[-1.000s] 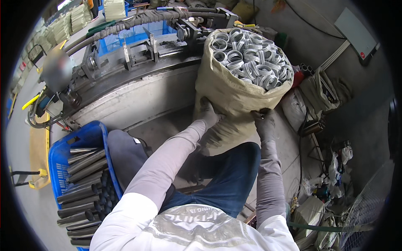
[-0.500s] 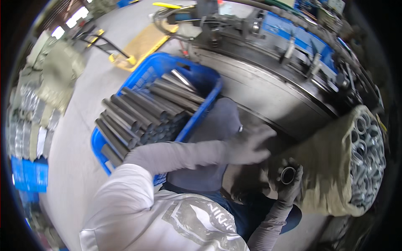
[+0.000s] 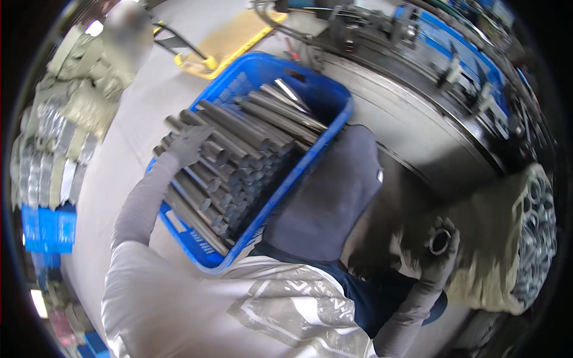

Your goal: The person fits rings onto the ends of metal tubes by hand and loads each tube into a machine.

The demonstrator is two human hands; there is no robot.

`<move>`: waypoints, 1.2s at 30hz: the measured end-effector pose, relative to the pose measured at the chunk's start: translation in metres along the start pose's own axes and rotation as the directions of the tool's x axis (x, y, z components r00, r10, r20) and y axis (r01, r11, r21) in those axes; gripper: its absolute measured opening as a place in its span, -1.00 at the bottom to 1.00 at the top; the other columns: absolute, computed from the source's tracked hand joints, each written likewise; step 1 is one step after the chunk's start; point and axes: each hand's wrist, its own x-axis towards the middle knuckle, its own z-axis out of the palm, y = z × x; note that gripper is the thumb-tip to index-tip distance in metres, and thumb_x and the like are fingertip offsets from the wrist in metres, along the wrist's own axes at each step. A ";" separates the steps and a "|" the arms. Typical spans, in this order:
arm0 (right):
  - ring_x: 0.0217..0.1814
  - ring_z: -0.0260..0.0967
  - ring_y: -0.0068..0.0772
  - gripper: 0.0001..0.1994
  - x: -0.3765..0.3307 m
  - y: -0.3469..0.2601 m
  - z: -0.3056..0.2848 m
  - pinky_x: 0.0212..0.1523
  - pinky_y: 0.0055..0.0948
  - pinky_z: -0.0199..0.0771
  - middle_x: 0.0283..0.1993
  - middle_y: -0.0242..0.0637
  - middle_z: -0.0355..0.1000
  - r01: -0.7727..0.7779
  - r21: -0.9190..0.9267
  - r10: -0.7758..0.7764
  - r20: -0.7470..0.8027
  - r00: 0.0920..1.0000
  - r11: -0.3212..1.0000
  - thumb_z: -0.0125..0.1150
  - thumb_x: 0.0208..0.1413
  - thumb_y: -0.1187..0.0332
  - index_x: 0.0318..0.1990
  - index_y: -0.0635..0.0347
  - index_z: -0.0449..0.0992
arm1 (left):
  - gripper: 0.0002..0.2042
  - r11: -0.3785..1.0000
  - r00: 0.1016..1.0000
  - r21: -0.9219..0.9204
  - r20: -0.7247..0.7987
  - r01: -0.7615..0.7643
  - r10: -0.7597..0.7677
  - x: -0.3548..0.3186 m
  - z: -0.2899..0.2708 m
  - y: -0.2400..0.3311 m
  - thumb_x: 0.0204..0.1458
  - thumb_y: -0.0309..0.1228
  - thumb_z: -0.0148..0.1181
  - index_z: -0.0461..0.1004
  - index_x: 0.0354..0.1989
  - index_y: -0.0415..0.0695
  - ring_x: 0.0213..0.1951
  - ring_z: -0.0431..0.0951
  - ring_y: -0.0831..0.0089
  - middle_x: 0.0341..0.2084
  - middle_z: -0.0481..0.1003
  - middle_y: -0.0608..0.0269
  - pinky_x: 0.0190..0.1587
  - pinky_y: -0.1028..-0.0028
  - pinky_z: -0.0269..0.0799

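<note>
My gloved left hand [image 3: 190, 146] is on the grey metal tubes [image 3: 248, 158] piled in the blue plastic crate [image 3: 292, 173]. Its fingers curl over one of the top tubes, though their undersides are hidden. At the right, my gloved right hand [image 3: 444, 253] is closed around a round metal piece [image 3: 440, 241]. The open end of that piece faces up, and its length is hidden by the hand. My right hand is beside a beige woven sack [image 3: 486, 250] filled with shiny metal rings or short tube pieces [image 3: 534, 238].
A dark grey padded surface [image 3: 328, 185] stands between the crate and my right hand. Behind is a machine bench [image 3: 412, 101] with metal fixtures. A yellow-edged trolley [image 3: 233, 42] stands beyond the crate. Stacked sacks [image 3: 83, 113] and blue boxes [image 3: 49, 230] line the left.
My left hand has swung left from near my right hand onto the tubes in the crate. My right hand keeps hold of the round metal piece. The whole view has shifted.
</note>
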 end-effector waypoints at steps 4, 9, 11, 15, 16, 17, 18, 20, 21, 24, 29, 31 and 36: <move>0.02 0.50 -0.38 -0.64 -0.003 -0.014 0.053 -0.10 -0.41 0.64 0.20 -0.20 0.47 -0.098 0.047 0.102 -0.102 0.990 0.994 0.02 0.47 0.14 0.25 0.10 0.46 | -0.24 0.992 0.986 -0.050 -0.128 -0.119 0.112 0.013 -0.044 -0.004 -0.15 -0.42 0.36 0.40 0.39 -0.01 0.20 0.47 0.00 0.16 0.51 0.01 0.25 0.10 0.36; -0.16 0.58 -0.27 -0.46 0.008 0.009 0.046 -0.18 -0.41 0.63 -0.01 -0.04 0.60 -0.190 0.504 0.138 0.138 0.981 0.843 -0.20 0.54 0.00 0.20 0.32 0.51 | -0.25 0.881 0.848 -0.241 -0.458 -0.407 0.267 0.067 -0.139 0.167 -0.25 -0.40 0.42 0.45 0.30 -0.08 -0.08 0.47 -0.02 -0.13 0.48 0.03 0.09 0.04 0.35; -0.15 0.58 -0.21 -0.41 0.007 0.011 0.041 -0.26 -0.36 0.62 0.01 -0.01 0.60 -0.180 0.571 0.126 0.133 0.983 0.801 -0.23 0.54 -0.06 0.21 0.31 0.51 | -0.24 0.763 0.698 -0.141 -0.533 -0.631 0.479 0.089 -0.147 0.225 -0.23 -0.34 0.42 0.42 0.31 -0.11 -0.07 0.46 -0.02 -0.13 0.48 0.01 0.09 0.06 0.36; -0.14 0.58 -0.19 -0.40 0.001 0.032 0.047 -0.31 -0.32 0.59 0.02 -0.05 0.58 0.168 -0.334 -0.252 -0.227 0.941 0.928 -0.21 0.53 -0.12 0.23 0.26 0.49 | -0.37 0.673 0.643 -0.127 -0.463 -0.729 0.610 0.110 -0.142 0.309 -0.19 -0.25 0.42 0.48 0.15 -0.13 -0.08 0.46 -0.01 -0.17 0.47 0.00 0.08 0.07 0.36; -0.14 0.58 -0.19 -0.40 0.004 0.033 0.044 -0.31 -0.32 0.59 0.02 -0.05 0.58 0.176 -0.337 -0.262 -0.231 0.937 0.925 -0.21 0.53 -0.12 0.23 0.26 0.49 | -0.43 0.656 0.630 -0.127 -0.460 -0.744 0.625 0.115 -0.139 0.322 -0.19 -0.23 0.42 0.51 0.07 -0.13 -0.09 0.47 0.00 -0.18 0.47 0.01 0.09 0.07 0.36; -0.13 0.57 -0.21 -0.44 0.007 0.037 0.041 -0.27 -0.31 0.60 0.01 -0.09 0.58 0.210 -0.356 -0.305 -0.236 0.923 0.911 -0.16 0.52 -0.10 0.22 0.24 0.49 | -0.43 0.650 0.623 -0.124 -0.465 -0.749 0.629 0.120 -0.131 0.333 -0.19 -0.23 0.42 0.51 0.07 -0.13 -0.09 0.47 0.00 -0.18 0.47 0.01 0.09 0.07 0.36; -0.11 0.57 -0.23 -0.47 0.010 0.041 0.037 -0.23 -0.30 0.61 0.00 -0.13 0.57 0.242 -0.375 -0.346 -0.240 0.907 0.895 -0.12 0.52 -0.07 0.20 0.23 0.50 | -0.49 0.622 0.590 -0.123 -0.499 -0.773 0.634 0.125 -0.120 0.343 -0.19 -0.23 0.43 0.50 -0.01 -0.13 -0.09 0.48 0.01 -0.18 0.48 0.03 0.08 0.07 0.37; -0.08 0.56 -0.26 -0.54 0.014 0.050 0.027 -0.16 -0.28 0.63 -0.02 -0.20 0.56 0.296 -0.412 -0.421 -0.254 0.870 0.861 -0.02 0.50 -0.03 0.17 0.19 0.51 | -0.54 0.583 0.549 -0.122 -0.531 -0.804 0.646 0.131 -0.106 0.360 -0.20 -0.23 0.43 0.50 -0.09 -0.13 -0.08 0.50 0.02 -0.18 0.49 0.05 0.06 0.08 0.39; -0.06 0.55 -0.28 -0.58 0.017 0.054 0.022 -0.12 -0.27 0.64 -0.03 -0.24 0.56 0.321 -0.431 -0.456 -0.259 0.851 0.844 0.03 0.49 0.00 0.16 0.17 0.51 | -0.56 0.573 0.562 -0.158 -0.516 -0.804 0.646 0.132 -0.101 0.366 -0.20 -0.23 0.43 0.49 -0.13 -0.13 -0.06 0.50 0.03 -0.20 0.50 0.05 0.05 0.08 0.40; 0.01 0.53 -0.31 -0.72 0.019 0.047 0.021 0.03 -0.23 0.66 -0.06 -0.31 0.53 0.286 -0.367 -0.381 -0.216 0.899 0.885 0.21 0.44 0.14 0.08 0.13 0.52 | -0.59 0.565 0.554 -0.145 -0.497 -0.812 0.669 0.130 -0.081 0.376 -0.18 -0.20 0.43 0.46 -0.19 -0.10 -0.08 0.56 0.05 -0.28 0.52 0.06 -0.02 0.10 0.46; -0.05 0.57 -0.31 -0.74 0.030 0.054 0.026 0.07 -0.28 0.65 -0.05 -0.22 0.55 0.264 -0.281 -0.333 -0.239 0.912 0.923 0.27 0.40 0.25 0.05 0.23 0.46 | -0.58 0.602 0.619 -0.159 -0.307 -0.782 0.723 0.128 -0.074 0.398 -0.15 -0.17 0.43 0.44 -0.18 -0.09 -0.22 0.62 0.09 -0.34 0.54 0.09 -0.10 0.13 0.51; -0.08 0.62 -0.31 -0.68 0.015 0.027 0.065 0.06 -0.38 0.63 -0.01 -0.06 0.59 -0.020 0.114 0.058 -0.340 0.939 0.993 0.22 0.40 0.29 0.11 0.39 0.44 | -0.58 0.609 0.622 -0.151 -0.316 -0.779 0.717 0.133 -0.072 0.398 -0.14 -0.17 0.43 0.44 -0.17 -0.09 -0.21 0.62 0.11 -0.33 0.54 0.09 -0.10 0.14 0.51; 0.04 0.60 -0.34 -0.60 0.000 0.022 0.048 0.12 -0.40 0.56 0.02 -0.06 0.60 0.186 -0.163 -0.203 -0.099 0.974 0.969 0.08 0.46 0.22 0.21 0.41 0.45 | -0.61 0.590 0.605 -0.161 -0.353 -0.791 0.714 0.136 -0.069 0.402 -0.12 -0.23 0.38 0.48 -0.11 -0.06 -0.27 0.60 0.07 -0.35 0.53 0.12 -0.20 0.12 0.52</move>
